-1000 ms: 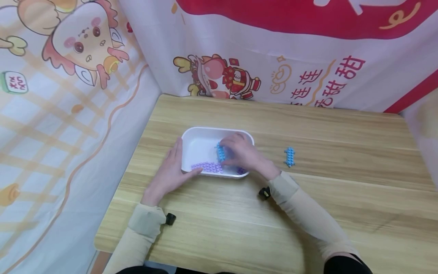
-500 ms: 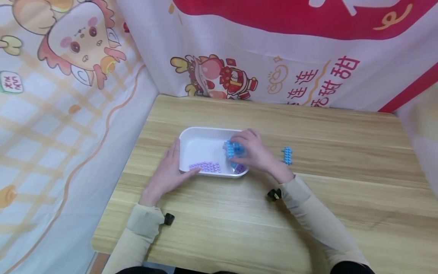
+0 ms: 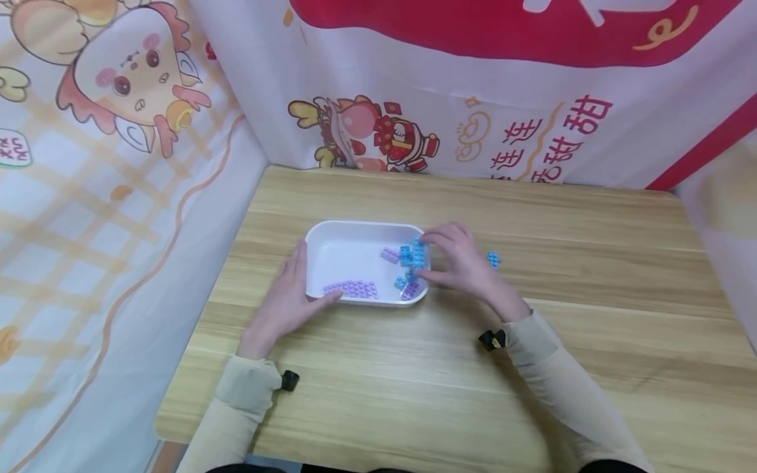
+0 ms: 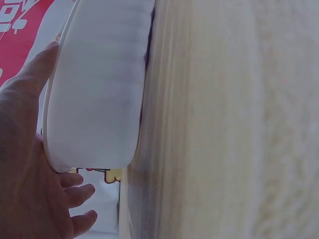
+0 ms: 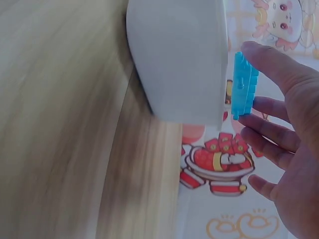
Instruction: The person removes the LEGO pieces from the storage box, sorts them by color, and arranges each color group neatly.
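Observation:
A white plastic tray stands on the wooden table. My left hand rests against its left end with fingers extended and the thumb along the front rim. Over the tray's right end, my right hand pinches a blue studded building block between thumb and fingertips, just above the rim. Inside the tray, a row of light purple studded blocks lies along the front wall. A purple block, several small blue pieces and a darker purple piece lie toward the right.
Another blue studded block lies on the table right of the tray, partly hidden by my right hand. Printed cloth hangs behind the table and at its left side.
My right hand has moved rightward with the blue block, from over the tray's inside to its right rim, uncovering the pieces there. The left hand stays at the tray's left end.

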Tool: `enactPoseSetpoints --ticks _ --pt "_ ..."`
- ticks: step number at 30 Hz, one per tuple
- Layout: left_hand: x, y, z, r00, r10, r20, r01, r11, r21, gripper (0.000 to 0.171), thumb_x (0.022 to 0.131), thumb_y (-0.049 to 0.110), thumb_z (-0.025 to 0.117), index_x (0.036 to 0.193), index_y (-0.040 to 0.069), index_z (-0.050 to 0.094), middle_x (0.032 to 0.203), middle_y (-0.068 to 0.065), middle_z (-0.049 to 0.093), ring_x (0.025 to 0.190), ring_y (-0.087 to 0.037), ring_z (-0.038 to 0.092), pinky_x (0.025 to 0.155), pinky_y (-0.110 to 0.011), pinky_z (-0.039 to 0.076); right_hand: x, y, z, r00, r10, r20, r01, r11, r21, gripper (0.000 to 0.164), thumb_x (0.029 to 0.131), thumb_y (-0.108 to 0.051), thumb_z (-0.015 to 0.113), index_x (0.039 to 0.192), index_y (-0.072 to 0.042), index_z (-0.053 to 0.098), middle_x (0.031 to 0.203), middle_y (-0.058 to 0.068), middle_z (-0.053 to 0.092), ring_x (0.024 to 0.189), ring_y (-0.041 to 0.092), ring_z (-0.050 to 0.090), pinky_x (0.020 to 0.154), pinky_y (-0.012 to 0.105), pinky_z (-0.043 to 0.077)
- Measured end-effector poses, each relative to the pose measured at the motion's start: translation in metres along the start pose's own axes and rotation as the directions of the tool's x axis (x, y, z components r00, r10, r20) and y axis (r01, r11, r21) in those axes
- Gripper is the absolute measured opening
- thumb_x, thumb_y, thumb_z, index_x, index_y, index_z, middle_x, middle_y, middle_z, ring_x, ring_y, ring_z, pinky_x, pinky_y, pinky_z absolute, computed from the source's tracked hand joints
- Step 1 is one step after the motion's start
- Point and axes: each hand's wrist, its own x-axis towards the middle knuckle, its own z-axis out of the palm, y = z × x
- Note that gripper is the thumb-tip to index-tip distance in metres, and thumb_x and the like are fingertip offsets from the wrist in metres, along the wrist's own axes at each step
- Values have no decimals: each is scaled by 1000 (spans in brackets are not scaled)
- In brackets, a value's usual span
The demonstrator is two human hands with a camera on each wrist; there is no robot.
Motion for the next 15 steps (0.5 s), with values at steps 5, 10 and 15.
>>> enactPoseSetpoints --ticks 5,10,15 --pt "0 1 0 1000 4 -1 -4 1000 9 141 89 90 62 175 15 -19 186 -15 -9 173 -46 6 142 -63 13 -17 9 -8 998 29 -47 -29 1000 2 67 78 -22 100 134 1 72 138 22 73 133 41 62 129 67 36" --pt "-1 0 1 1000 7 -2 -7 1000 4 140 89 89 64 174 15 -20 187 -15 -8 173 -45 6 142 -63 13 -41 21 -15 993 71 -95 -71 997 10 66 79 -16 99 136 3 71 141 24 71 134 43 61 127 67 39" --pt "-2 -2 0 1000 2 -9 -2 1000 -12 140 89 89 64 174 16 -20 187 -13 -10 173 -44 5 142 -63 12 -61 37 -18 985 75 -155 -77 997 -6 65 78 -9 98 134 6 70 141 28 69 132 48 60 123 72 40"
